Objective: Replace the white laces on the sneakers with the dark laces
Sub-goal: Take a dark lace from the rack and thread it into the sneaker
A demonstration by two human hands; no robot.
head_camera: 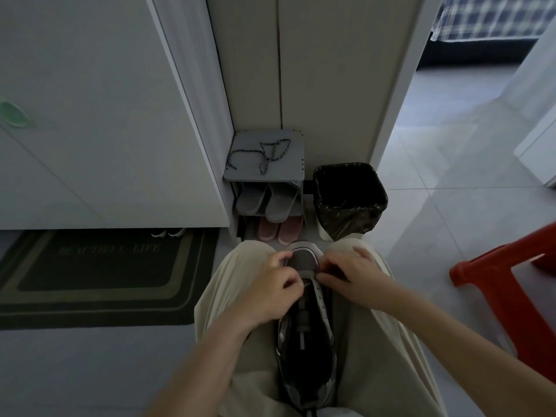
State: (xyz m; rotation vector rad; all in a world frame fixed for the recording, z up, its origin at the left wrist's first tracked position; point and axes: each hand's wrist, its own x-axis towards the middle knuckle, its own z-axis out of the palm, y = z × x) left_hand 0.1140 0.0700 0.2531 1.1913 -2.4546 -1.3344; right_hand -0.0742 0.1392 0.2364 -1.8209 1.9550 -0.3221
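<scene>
A grey and black sneaker (307, 353) lies between my knees on my lap, toe pointing away from me. My left hand (278, 285) has its fingers curled at the left eyelet row near the toe, pinching at the lacing there. My right hand (350, 276) pinches at the right eyelet row beside the toe. What the fingertips hold is too small and dark to make out. A dark speckled lace (261, 153) lies loose on top of the small grey shoe rack (296, 164) against the wall ahead.
The rack holds grey slippers (266, 201) and pink slippers (281, 230). A bin with a black bag (349, 200) stands right of it. A red plastic stool (511, 284) is at my right, a dark doormat (99, 275) at my left.
</scene>
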